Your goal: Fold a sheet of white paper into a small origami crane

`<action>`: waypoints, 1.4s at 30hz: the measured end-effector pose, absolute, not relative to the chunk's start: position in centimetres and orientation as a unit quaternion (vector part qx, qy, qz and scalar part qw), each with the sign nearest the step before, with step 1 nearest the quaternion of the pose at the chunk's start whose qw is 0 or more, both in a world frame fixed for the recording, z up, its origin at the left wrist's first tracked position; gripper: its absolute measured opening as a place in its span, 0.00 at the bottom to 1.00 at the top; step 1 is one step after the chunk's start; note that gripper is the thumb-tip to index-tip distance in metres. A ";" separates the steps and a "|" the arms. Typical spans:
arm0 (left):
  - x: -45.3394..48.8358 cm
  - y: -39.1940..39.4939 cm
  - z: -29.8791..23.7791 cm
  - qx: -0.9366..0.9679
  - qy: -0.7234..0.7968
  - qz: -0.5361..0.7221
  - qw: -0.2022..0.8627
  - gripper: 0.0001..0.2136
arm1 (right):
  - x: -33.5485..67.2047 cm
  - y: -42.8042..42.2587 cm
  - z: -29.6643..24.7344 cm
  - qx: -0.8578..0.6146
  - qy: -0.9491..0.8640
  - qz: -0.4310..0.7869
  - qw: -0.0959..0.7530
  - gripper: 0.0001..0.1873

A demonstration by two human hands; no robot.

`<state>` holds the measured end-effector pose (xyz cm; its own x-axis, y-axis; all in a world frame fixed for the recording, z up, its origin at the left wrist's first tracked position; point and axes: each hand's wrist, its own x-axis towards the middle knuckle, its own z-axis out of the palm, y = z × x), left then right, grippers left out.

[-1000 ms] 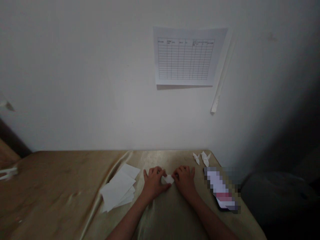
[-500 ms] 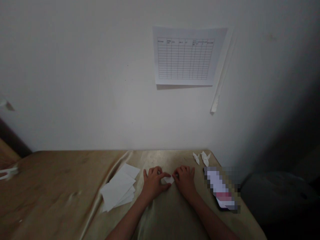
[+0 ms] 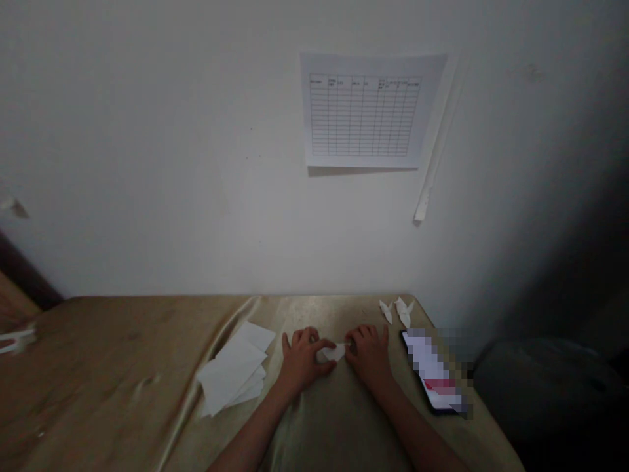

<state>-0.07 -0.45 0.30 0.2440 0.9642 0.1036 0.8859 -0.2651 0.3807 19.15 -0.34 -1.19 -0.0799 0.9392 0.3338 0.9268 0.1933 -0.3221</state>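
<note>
A small folded piece of white paper (image 3: 331,354) lies on the cloth between my two hands. My left hand (image 3: 303,357) grips its left side, with the thumb and index finger closed around it. At the paper's right tip, my right hand (image 3: 367,354) has its thumb and fingers pinched together on the edge; its fingertips are partly hidden. To the left of my hands is a fanned stack of white paper sheets (image 3: 236,367). Small folded paper figures (image 3: 403,312) sit at the back right, beyond my right hand.
A phone (image 3: 435,373), partly blurred out, lies right of my right hand near the table edge. Shiny tan cloth (image 3: 122,367) with wrinkles covers the table. A printed table sheet (image 3: 363,118) hangs on the wall behind. A white object (image 3: 17,339) is at far left.
My right hand has shifted slightly to the right, and more of the folded paper shows between the hands. My left hand stays in place.
</note>
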 end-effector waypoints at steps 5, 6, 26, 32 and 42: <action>0.0 -0.4 0.2 0.778 0.596 0.154 0.123 0.18 | 19.7 0.0 -1.4 -0.647 -0.726 0.011 0.230 0.10; 0.0 -0.4 0.2 0.778 0.597 0.155 0.124 0.18 | 19.9 0.1 -1.5 -0.650 -0.725 0.017 0.227 0.10; -0.5 -0.4 0.2 0.785 0.588 0.145 0.131 0.16 | 20.6 0.1 -2.2 -0.638 -0.738 0.020 0.221 0.11; -0.7 -0.3 0.0 0.788 0.592 0.121 0.121 0.16 | 20.7 0.1 -2.1 -0.636 -0.737 0.041 0.226 0.10; -0.7 -0.2 -0.1 0.784 0.596 0.124 0.122 0.16 | 19.7 -0.6 -1.9 -0.629 -0.739 0.070 0.231 0.12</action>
<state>-0.71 -0.23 -0.10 0.2594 0.9645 0.0489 0.9039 -0.2603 0.3393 19.69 -0.60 -1.92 -0.1014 0.9620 0.2534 0.8976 0.1983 -0.3936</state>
